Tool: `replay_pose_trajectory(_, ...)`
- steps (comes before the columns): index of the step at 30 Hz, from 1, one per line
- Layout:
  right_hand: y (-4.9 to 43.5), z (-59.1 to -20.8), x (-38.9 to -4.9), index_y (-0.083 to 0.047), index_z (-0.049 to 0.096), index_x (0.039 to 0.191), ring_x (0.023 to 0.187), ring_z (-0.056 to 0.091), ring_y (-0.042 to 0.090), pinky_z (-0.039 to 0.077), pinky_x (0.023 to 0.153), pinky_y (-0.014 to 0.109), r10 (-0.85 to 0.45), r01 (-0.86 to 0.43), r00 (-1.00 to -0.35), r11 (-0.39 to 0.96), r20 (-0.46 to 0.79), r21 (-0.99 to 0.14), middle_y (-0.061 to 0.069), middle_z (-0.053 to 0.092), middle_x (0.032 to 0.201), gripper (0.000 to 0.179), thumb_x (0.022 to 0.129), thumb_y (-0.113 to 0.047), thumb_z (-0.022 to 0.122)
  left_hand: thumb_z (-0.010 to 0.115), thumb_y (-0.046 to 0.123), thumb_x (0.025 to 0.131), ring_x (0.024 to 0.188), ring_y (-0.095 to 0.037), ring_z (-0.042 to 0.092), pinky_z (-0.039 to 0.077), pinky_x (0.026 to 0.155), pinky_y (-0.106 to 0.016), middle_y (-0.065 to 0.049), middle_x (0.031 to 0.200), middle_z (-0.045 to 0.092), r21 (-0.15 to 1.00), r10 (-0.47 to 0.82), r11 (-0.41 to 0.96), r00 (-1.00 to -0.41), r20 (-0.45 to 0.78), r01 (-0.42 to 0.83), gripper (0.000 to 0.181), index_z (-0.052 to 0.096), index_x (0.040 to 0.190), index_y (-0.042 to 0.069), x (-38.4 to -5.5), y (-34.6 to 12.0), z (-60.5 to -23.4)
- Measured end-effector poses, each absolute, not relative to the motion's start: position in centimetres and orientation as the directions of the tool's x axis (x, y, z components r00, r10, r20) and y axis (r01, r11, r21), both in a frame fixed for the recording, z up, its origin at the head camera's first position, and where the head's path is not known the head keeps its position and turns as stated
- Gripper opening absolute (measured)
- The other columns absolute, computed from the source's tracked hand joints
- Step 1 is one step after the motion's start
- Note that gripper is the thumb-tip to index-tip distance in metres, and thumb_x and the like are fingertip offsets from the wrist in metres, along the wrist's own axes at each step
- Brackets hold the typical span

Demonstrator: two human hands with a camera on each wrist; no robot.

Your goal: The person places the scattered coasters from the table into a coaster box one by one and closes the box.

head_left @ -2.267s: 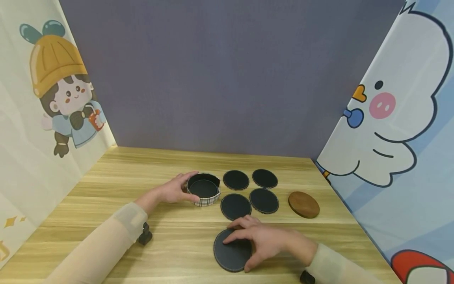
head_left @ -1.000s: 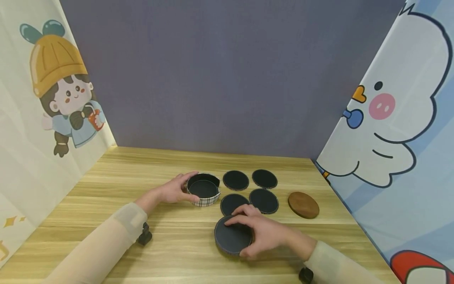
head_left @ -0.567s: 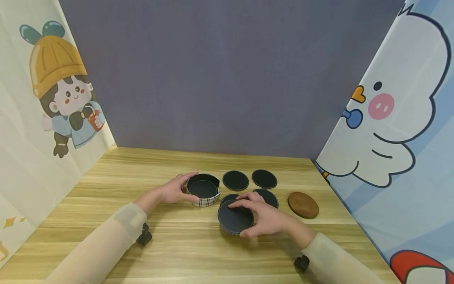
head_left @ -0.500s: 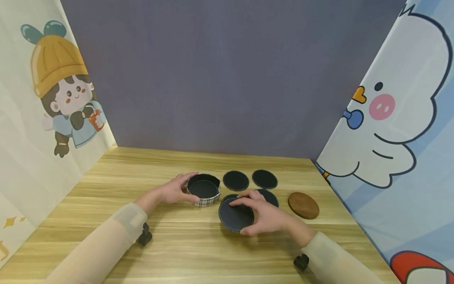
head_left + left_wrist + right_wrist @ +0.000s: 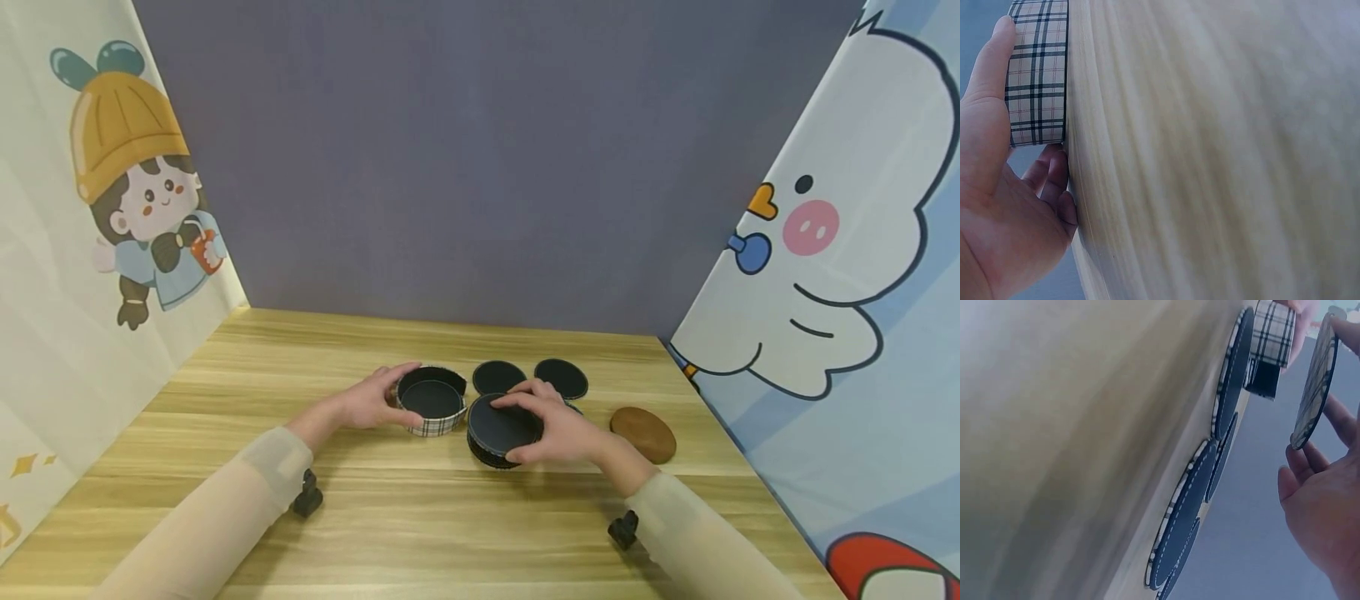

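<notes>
My left hand (image 5: 367,402) grips a round coaster holder (image 5: 437,427), thumb on the near side and fingers on the far side. Its outer wall is plaid, its inside black, and a gap opens on its right. With fingertips and thumb, my right hand (image 5: 555,427) holds a round coaster (image 5: 501,425) by the edge. That coaster is black on top and, in the right wrist view, plaid beneath. It hangs above the table, over another black coaster (image 5: 491,457) that it mostly covers in the head view. A further coaster (image 5: 574,407) is largely hidden behind the right hand.
Two more black coasters, one back left (image 5: 498,377) and one back right (image 5: 561,378), lie flat behind the right hand. A brown wooden disc (image 5: 642,434) lies at the right of the wood-grain table (image 5: 390,533). A grey panel (image 5: 465,167) stands behind.
My right hand has lifted the coaster off the front of the table and carried it away from me, beside the holder. The left hand and the holder have stayed in place.
</notes>
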State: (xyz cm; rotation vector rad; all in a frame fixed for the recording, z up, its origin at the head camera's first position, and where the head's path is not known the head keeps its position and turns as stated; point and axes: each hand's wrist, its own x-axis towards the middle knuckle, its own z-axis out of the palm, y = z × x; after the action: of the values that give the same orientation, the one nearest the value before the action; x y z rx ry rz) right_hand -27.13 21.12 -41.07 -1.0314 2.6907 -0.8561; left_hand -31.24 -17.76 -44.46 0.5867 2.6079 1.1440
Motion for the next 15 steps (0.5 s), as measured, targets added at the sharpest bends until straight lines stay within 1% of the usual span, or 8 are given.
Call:
replay_pose_trajectory(3, 21.0, -41.0, -27.9, -0.038, 0.063, 0.153, 0.147, 0.037, 0.035, 0.040, 0.112, 0.065, -0.641, -0.575, -0.762, 0.607, 0.091, -0.548, 0.004, 0.047, 0.156, 0.073, 0.086, -0.045, 0.091, 0.094, 0.046, 0.088, 0.126, -0.037, 0.059, 0.046, 0.117, -0.065, -0.029, 0.148, 0.046, 0.746, 0.449, 0.611, -0.892, -0.051, 0.265, 0.115, 0.025, 0.176, 0.019, -31.3, -17.8, -44.4)
replay_pose_trajectory(6, 20.7, -41.0, -28.6, -0.038, 0.064, 0.152, 0.148, 0.035, 0.036, 0.038, 0.113, 0.067, -0.627, -0.561, -0.774, 0.616, 0.087, -0.553, 0.005, 0.047, 0.157, 0.072, 0.086, -0.045, 0.091, 0.094, 0.047, 0.087, 0.126, -0.037, 0.059, 0.046, 0.117, -0.065, -0.029, 0.149, 0.046, 0.748, 0.449, 0.610, -0.892, -0.052, 0.263, 0.116, 0.025, 0.176, 0.019, -31.2, -17.8, -44.4)
replay_pose_trajectory(12, 20.3, -41.4, -29.9, -0.042, 0.062, 0.153, 0.152, 0.034, 0.037, 0.037, 0.115, 0.070, -0.605, -0.538, -0.793, 0.641, 0.072, -0.547, 0.004, 0.046, 0.160, 0.071, 0.087, -0.050, 0.090, 0.095, 0.047, 0.087, 0.126, -0.036, 0.058, 0.046, 0.117, -0.066, -0.030, 0.151, 0.045, 0.745, 0.449, 0.610, -0.892, -0.046, 0.269, 0.116, 0.026, 0.176, 0.019, -31.2, -17.8, -44.4)
replay_pose_trajectory(15, 19.9, -41.4, -30.3, -0.041, 0.062, 0.153, 0.154, 0.032, 0.038, 0.035, 0.118, 0.071, -0.594, -0.523, -0.802, 0.649, 0.062, -0.553, 0.005, 0.046, 0.161, 0.071, 0.088, -0.050, 0.089, 0.094, 0.047, 0.087, 0.127, -0.036, 0.057, 0.045, 0.117, -0.066, -0.030, 0.151, 0.045, 0.745, 0.451, 0.609, -0.891, -0.045, 0.271, 0.116, 0.026, 0.176, 0.019, -31.3, -17.8, -44.4)
